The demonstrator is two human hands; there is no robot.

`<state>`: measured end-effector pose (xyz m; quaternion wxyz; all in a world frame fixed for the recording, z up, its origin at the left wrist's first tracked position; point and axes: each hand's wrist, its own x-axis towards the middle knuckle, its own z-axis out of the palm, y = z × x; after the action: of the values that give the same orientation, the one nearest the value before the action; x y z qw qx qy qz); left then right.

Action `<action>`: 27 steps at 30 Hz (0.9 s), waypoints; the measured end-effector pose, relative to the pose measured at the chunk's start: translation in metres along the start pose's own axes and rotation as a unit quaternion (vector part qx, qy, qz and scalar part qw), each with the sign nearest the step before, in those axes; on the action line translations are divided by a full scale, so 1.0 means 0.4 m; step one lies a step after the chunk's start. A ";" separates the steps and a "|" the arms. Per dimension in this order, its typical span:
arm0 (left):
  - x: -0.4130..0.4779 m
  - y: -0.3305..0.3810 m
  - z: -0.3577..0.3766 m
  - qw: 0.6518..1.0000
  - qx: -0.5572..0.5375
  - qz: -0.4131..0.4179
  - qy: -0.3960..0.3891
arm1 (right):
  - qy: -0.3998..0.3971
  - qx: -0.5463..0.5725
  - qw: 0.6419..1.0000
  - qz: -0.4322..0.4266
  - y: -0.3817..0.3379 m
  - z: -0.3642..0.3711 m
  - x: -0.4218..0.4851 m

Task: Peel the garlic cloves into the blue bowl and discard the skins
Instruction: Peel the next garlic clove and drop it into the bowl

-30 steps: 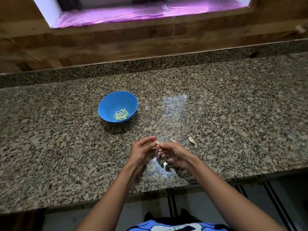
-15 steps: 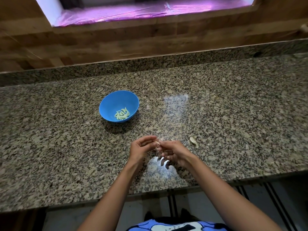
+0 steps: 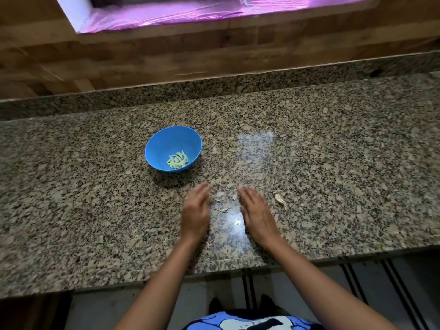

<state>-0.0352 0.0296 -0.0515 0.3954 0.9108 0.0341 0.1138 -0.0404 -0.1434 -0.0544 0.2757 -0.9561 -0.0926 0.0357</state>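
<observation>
Speckled grey-and-tan granite counter (image 3: 333,163) on my feed, carrying a bowl and garlic bits.
I see a round blue plastic bowl (image 3: 171,141) standing left of centre. Nearer the front edge lie a few thin pale scraps of garlic skin (image 3: 220,194), and off to their right a single pale curved garlic clove (image 3: 280,200).

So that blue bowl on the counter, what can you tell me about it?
The blue bowl is round, plain and bright blue, smooth like plastic. It stands upright on the speckled granite counter, beyond the left hand and right hand, neither touching it. A small heap of pale peeled garlic cloves lies in its bottom, toward the near right wall. Its shadow falls on the near side.
</observation>
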 end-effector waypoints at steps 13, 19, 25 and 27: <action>-0.039 -0.017 -0.005 0.909 0.204 0.215 -0.292 | -0.002 -0.090 0.995 0.044 0.033 0.010 -0.006; -0.071 -0.054 -0.049 0.919 0.203 0.255 -0.221 | -0.010 -0.086 0.995 0.050 0.021 0.008 -0.010; -0.067 -0.039 -0.044 0.923 0.198 0.277 -0.181 | 0.095 0.001 0.995 -0.014 -0.015 0.000 -0.023; -0.064 -0.013 -0.039 0.956 0.174 0.167 -0.167 | 0.115 0.121 0.986 -0.027 -0.064 -0.006 -0.033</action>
<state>-0.0636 0.0402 -0.0496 0.2064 0.9642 -0.1654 0.0171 -0.0571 -0.1259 -0.0385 0.3994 -0.9104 -0.0810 -0.0712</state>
